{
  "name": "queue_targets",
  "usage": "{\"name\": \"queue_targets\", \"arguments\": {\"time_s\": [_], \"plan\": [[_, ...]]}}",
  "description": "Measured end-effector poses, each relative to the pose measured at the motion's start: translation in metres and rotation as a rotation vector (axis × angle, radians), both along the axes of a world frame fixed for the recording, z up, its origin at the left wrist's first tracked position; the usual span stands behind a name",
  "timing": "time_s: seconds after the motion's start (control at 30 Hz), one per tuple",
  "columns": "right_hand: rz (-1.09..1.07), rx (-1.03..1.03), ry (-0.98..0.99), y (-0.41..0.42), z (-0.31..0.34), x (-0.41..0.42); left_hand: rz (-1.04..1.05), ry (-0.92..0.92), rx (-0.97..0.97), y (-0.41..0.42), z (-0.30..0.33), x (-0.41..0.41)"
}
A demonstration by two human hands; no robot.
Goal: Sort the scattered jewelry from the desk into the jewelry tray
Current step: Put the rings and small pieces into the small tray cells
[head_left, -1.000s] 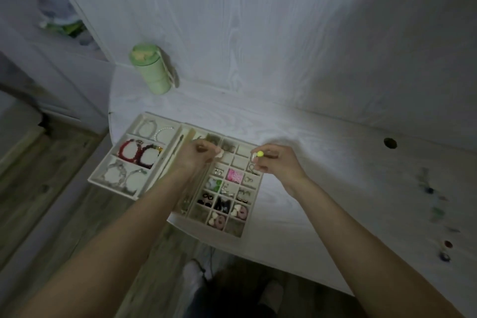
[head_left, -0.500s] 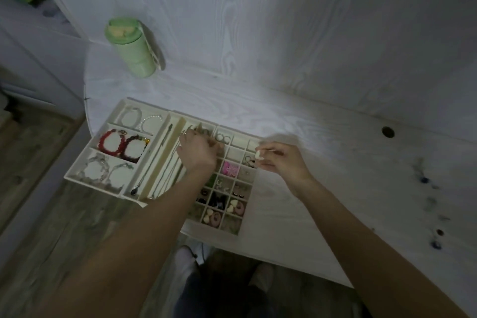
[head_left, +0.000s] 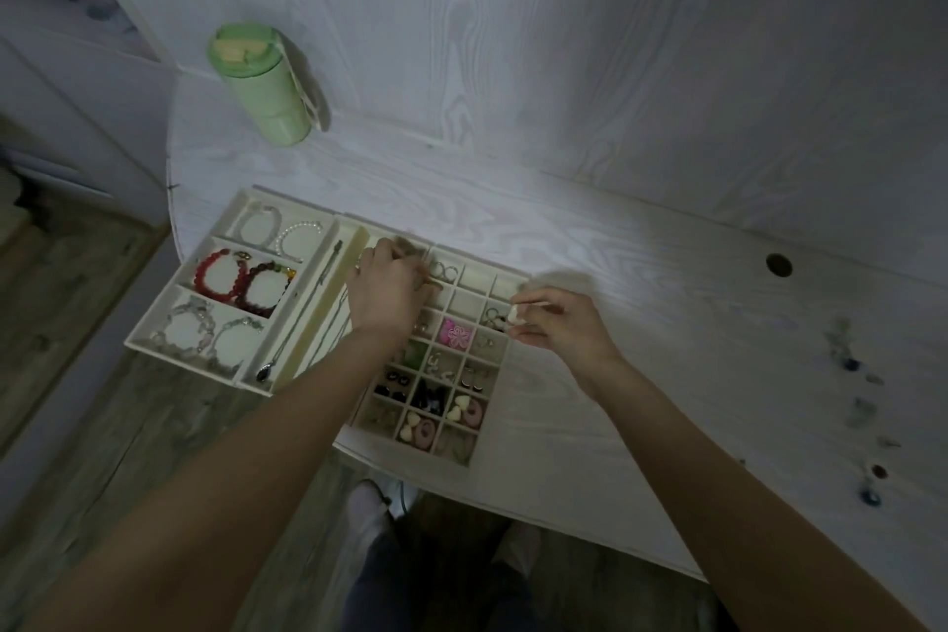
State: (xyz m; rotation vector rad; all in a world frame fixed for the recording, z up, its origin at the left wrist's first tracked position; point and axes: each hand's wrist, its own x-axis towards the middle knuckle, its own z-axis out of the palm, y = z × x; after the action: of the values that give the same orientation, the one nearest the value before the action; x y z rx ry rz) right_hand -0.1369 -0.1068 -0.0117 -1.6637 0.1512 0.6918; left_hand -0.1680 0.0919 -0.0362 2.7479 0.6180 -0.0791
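A: Where's the piece being sorted?

B: A small pale earring [head_left: 514, 314] is pinched at the fingertips of the right hand [head_left: 559, 330], just over the right edge of the jewelry tray [head_left: 505, 377]. The grid lies to the left of that hand, so my guess is the drop is a short move leftward. The bare cells in the upper right rows are the nearest.

A: And the other hand?

B: The left hand [head_left: 388, 295] sits over the top of the grid, fingers curled down into a cell. It seems to grip something small, but the light is dim and I cannot tell what. The right hand is clearly nearer those bare cells.

A: Which way does the tray run?

B: Its long axis goes from the person's near side away toward the wall, three columns across.

A: Counts?

B: Two hands, one pale earring held. A bracelet tray [head_left: 154, 331] on the left has three rows with two bracelets each, six in all. One pink flower piece [head_left: 455, 333]. One green bottle [head_left: 259, 87] stands at the back. Loose pieces [head_left: 867, 431] are strung along the desk [head_left: 641, 375] far to the right, perhaps eight, though they are blurred
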Motion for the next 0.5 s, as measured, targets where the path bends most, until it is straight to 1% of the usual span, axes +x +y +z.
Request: {"name": "queue_targets", "arguments": {"time_s": [0.13, 0.2, 0.37, 0.5], "plan": [[-0.015, -0.001, -0.01, 0.006, -0.004, 0.005, -0.167, 0.023, -0.01, 0.015, 0.009, -0.003], [0.015, -0.026, -0.041, 0.011, -0.007, 0.007, -0.224, 0.049, -0.006, 0.018, 0.013, -0.004], [0.129, -0.107, -0.24, 0.022, -0.009, 0.009, -0.299, 0.053, 0.008, 0.017, 0.018, 0.002], [0.222, -0.189, -0.339, 0.032, -0.01, 0.013, -0.331, 0.068, 0.084, 0.014, 0.018, 0.007]]}}
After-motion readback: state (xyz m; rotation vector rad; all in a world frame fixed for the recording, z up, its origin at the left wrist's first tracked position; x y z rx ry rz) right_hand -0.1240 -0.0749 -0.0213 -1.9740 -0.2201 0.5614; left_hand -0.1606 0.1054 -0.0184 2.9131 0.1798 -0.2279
